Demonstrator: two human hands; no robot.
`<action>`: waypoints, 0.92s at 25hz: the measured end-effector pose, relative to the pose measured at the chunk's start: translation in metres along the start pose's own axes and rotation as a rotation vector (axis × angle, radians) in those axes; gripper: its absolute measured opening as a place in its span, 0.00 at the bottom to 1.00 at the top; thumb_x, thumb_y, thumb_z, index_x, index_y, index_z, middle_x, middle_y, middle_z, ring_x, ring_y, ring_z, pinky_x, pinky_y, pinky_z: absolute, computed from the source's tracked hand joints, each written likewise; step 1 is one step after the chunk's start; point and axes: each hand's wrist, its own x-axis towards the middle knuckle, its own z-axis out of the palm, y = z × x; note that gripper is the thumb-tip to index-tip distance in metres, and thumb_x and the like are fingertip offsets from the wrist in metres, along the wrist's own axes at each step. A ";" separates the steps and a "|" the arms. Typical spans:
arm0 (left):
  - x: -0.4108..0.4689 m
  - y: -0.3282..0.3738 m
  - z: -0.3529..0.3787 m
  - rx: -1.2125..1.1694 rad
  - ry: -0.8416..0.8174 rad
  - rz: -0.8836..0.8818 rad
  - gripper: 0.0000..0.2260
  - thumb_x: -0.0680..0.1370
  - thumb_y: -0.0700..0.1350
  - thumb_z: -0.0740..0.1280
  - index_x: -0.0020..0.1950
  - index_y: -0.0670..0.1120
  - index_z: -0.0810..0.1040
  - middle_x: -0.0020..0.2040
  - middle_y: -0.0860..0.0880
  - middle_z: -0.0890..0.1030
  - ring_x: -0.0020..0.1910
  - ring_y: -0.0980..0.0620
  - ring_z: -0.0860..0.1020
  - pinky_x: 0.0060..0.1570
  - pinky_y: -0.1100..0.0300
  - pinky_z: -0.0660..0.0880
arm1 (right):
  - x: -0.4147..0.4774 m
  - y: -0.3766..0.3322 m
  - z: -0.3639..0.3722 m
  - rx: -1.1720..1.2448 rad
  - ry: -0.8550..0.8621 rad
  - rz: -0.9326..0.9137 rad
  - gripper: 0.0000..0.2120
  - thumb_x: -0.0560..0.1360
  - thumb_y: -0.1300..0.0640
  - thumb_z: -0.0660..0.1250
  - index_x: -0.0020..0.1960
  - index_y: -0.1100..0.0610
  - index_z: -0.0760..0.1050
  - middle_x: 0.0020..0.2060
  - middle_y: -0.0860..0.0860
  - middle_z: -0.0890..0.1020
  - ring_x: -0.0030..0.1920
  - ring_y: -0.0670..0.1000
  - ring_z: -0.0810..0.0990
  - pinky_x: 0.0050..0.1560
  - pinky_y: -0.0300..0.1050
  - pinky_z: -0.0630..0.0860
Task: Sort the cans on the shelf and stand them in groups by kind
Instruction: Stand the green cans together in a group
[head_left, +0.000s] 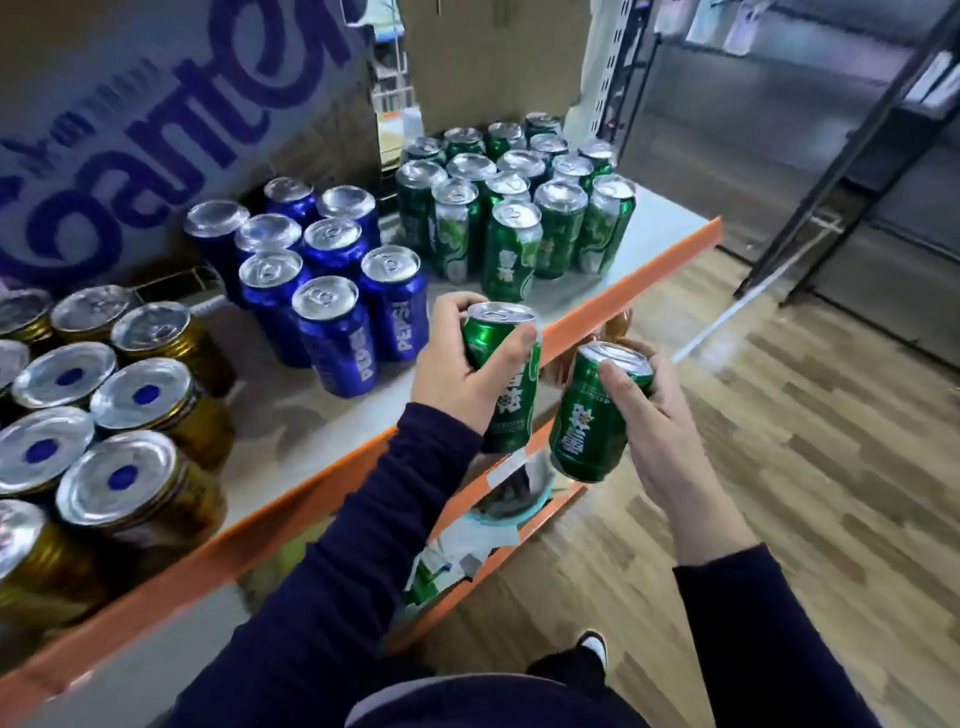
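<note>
Head view gave me both grips plainly. The left hand (457, 379) was curled round one green can (506, 410), thumb across its front and fingers behind, holding it nearly upright over the shelf's orange front edge. The right hand (660, 421) was wrapped round a second green can (587, 431), thumb lying along its upper side. That can was tilted, its top leaning toward the first, and it hung off the shelf (311, 431) in front of the edge. The two held cans were near each other but apart. On the shelf beyond them I saw the standing green cans (519, 208) bunched at the right end, one of them closest to the front edge, just past the left hand. The blue Pepsi cans (332, 291) stood clustered at the middle, and the gold cans (130, 415) crowded the left end. A cardboard box (156, 130) with blue lettering stood along the back edge, and wooden floor (805, 415) lay off to the right.
</note>
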 end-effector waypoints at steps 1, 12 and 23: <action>0.007 0.002 0.018 0.003 0.042 -0.002 0.24 0.67 0.64 0.65 0.54 0.50 0.68 0.42 0.57 0.76 0.38 0.66 0.76 0.36 0.72 0.72 | 0.017 -0.004 -0.016 -0.015 -0.037 -0.010 0.26 0.68 0.40 0.72 0.62 0.49 0.71 0.55 0.50 0.82 0.55 0.51 0.82 0.51 0.46 0.79; 0.064 -0.005 0.123 0.060 0.335 -0.087 0.18 0.67 0.64 0.66 0.49 0.58 0.67 0.42 0.61 0.77 0.39 0.63 0.78 0.37 0.66 0.75 | 0.159 -0.023 -0.113 -0.151 -0.119 -0.082 0.23 0.66 0.41 0.72 0.57 0.44 0.72 0.47 0.37 0.81 0.50 0.39 0.80 0.45 0.35 0.76; 0.126 -0.014 0.159 0.191 0.324 -0.083 0.24 0.67 0.63 0.66 0.55 0.49 0.68 0.41 0.59 0.78 0.40 0.65 0.78 0.37 0.73 0.71 | 0.345 -0.040 -0.099 -0.236 -0.027 -0.231 0.24 0.68 0.53 0.76 0.59 0.54 0.68 0.51 0.45 0.77 0.48 0.34 0.77 0.51 0.33 0.75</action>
